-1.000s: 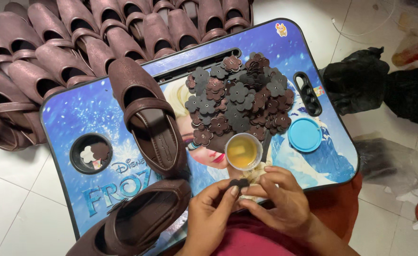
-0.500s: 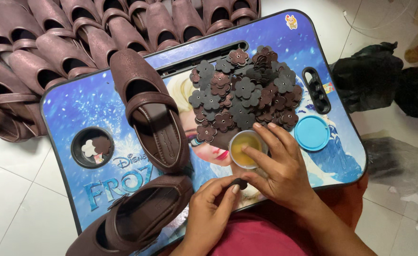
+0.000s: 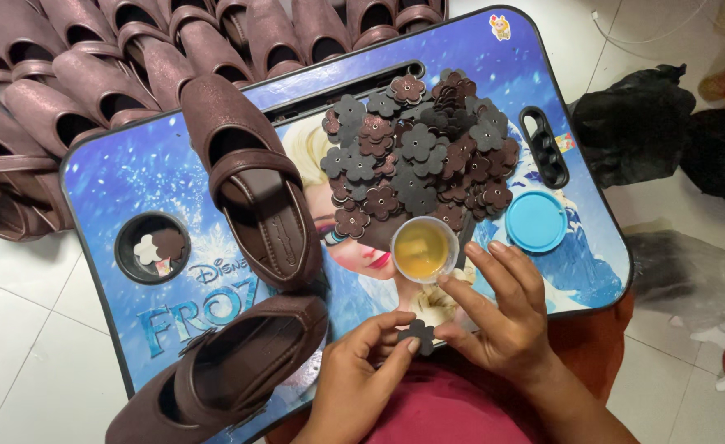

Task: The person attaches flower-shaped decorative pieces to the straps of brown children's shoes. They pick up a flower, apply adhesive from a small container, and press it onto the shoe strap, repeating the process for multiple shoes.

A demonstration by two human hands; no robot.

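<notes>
The person's left hand [image 3: 354, 370] pinches a small dark flower-shaped cutout [image 3: 418, 333] between thumb and fingertips, just above the near edge of the lap tray [image 3: 132, 177]. The right hand [image 3: 498, 316] has its fingers spread and loose; thumb and forefinger touch the cutout's right side, and the other fingers lie by a small clear cup of yellowish liquid [image 3: 424, 248], prob. glue, w/o gripping it.

Progress, judging by the layout: early to mid. Two brown strap shoes sit on the tray: one upright shoe [image 3: 251, 185] lying lengthwise at the centre-left, one near shoe [image 3: 223, 370] angled at the lower-left corner. Neither shows a flower on its strap or toe as far as can be seen, so decoration looks not yet done on these. A big pile of flower cutouts [image 3: 416, 148], grey and brown mixed, is heaped on the tray's upper right, so plenty of stock is left. Rows of more brown shoes [image 3: 58, 90] lie on the floor beyond the tray's far-left edge; whether those are finished can't be told.

The held cutout: flat, thin, four or five rounded petals, dark grey-brown, matte; a centre hole isn't clear here. A blue round lid [image 3: 537, 221] lies right of the cup. The tray's round cup-holder [image 3: 152, 247] holds a couple more cutouts, one pale.
</notes>
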